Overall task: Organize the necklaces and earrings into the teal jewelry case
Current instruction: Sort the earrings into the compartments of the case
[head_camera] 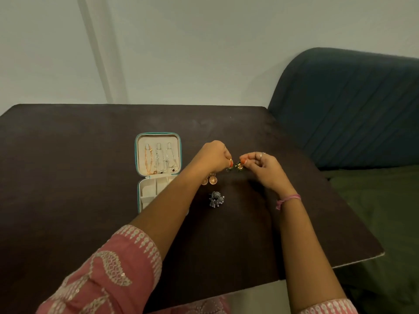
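Note:
The teal jewelry case (pixel 179 146) lies open on the dark table, its cream lid holding three necklaces (pixel 159 160) hung on hooks. The lower tray (pixel 149 189) has small compartments, partly hidden by my left forearm. My left hand (pixel 215 156) pinches a small green-and-gold earring (pixel 229 168) just above the table. To its right, my right hand (pixel 263 167) pinches the matching green-and-gold earring (pixel 238 166). A pair of round gold earrings (pixel 212 179) lies under my left wrist. A silver-grey beaded earring pair (pixel 216 198) lies nearer me.
The dark table (pixel 68 177) ends at a front right corner (pixel 382 253). A dark blue-green sofa (pixel 351 109) stands at its right. A pale wall rises behind.

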The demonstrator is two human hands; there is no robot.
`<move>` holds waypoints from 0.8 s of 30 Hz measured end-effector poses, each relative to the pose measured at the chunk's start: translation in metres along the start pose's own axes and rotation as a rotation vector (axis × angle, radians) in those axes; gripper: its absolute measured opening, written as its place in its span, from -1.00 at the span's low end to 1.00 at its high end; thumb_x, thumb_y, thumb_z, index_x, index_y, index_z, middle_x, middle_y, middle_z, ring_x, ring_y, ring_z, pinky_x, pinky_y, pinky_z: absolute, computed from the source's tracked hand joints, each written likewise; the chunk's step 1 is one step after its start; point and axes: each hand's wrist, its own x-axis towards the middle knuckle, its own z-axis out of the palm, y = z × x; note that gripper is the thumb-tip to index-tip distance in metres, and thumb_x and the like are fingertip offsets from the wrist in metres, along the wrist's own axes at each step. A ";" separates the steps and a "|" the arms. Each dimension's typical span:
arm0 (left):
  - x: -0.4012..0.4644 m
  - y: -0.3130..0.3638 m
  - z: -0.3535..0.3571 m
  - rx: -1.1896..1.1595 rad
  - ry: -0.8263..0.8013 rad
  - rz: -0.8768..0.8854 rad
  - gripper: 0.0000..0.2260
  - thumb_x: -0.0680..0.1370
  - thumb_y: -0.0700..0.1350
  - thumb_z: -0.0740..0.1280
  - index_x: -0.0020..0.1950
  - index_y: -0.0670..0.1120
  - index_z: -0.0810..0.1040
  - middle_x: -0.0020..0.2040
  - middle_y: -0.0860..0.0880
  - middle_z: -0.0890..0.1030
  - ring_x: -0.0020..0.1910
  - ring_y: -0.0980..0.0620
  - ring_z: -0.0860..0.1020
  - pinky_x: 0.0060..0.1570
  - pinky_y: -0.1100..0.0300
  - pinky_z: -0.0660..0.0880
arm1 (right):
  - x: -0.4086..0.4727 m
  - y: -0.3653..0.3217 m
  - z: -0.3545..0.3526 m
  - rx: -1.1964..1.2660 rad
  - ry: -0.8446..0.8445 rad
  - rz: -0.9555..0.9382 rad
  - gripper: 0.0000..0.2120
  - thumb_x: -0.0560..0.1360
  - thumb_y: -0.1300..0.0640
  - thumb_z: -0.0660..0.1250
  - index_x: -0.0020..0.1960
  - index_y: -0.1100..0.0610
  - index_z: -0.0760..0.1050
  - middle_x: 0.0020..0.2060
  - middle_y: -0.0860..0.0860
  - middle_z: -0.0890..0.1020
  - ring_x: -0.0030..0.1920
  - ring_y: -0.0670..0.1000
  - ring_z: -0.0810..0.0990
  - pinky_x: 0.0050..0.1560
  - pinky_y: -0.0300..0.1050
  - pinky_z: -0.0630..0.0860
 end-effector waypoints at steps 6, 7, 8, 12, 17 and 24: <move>-0.036 -0.002 -0.027 -0.367 0.140 0.170 -0.84 0.53 -0.14 0.38 0.10 -0.02 0.60 -0.28 0.10 0.57 -0.21 0.23 0.53 -0.02 0.25 0.47 | -0.018 -0.033 -0.007 0.194 0.169 -0.199 -0.83 0.55 0.22 0.30 0.11 0.08 0.57 -0.11 -0.08 0.65 -0.09 -0.26 0.61 -0.05 -0.38 0.49; -0.043 -0.002 -0.032 -0.409 0.150 0.189 -0.85 0.53 -0.12 0.38 0.09 0.00 0.59 -0.25 0.10 0.58 -0.16 0.21 0.55 0.00 0.22 0.47 | -0.022 -0.039 -0.007 0.201 0.181 -0.232 -0.82 0.55 0.23 0.29 0.13 0.10 0.57 -0.10 -0.08 0.65 -0.09 -0.27 0.60 -0.07 -0.41 0.48; -0.049 -0.002 -0.037 -0.437 0.158 0.207 -0.86 0.53 -0.11 0.38 0.08 0.03 0.58 -0.22 0.09 0.59 -0.15 0.20 0.55 -0.02 0.22 0.47 | -0.025 -0.046 -0.006 0.208 0.188 -0.262 -0.81 0.56 0.23 0.29 0.14 0.11 0.57 -0.09 -0.08 0.65 -0.08 -0.27 0.60 -0.07 -0.41 0.47; -0.070 -0.006 -0.053 -0.480 0.197 0.295 -0.88 0.53 -0.10 0.38 0.04 0.06 0.57 -0.10 0.08 0.60 -0.19 0.25 0.52 -0.10 0.34 0.48 | -0.033 -0.064 -0.001 0.237 0.160 -0.324 -0.80 0.55 0.22 0.30 0.15 0.11 0.57 -0.06 -0.08 0.67 0.00 -0.20 0.62 0.02 -0.36 0.50; -0.094 -0.021 -0.067 -0.504 0.243 0.341 -0.87 0.54 -0.13 0.37 0.06 0.06 0.58 -0.01 0.07 0.63 -0.02 0.22 0.57 0.02 0.38 0.48 | -0.039 -0.081 0.009 0.277 0.111 -0.380 -0.80 0.55 0.22 0.30 0.15 0.11 0.57 -0.05 -0.07 0.68 0.03 -0.16 0.64 0.05 -0.34 0.50; -0.128 -0.063 -0.090 -0.471 0.376 0.240 -0.85 0.54 -0.11 0.36 0.09 0.06 0.60 -0.06 0.11 0.65 -0.03 0.20 0.60 0.02 0.18 0.55 | -0.044 -0.097 0.037 0.362 0.088 -0.425 -0.79 0.54 0.24 0.31 0.15 0.10 0.58 -0.01 0.01 0.69 0.07 -0.04 0.65 0.12 -0.16 0.56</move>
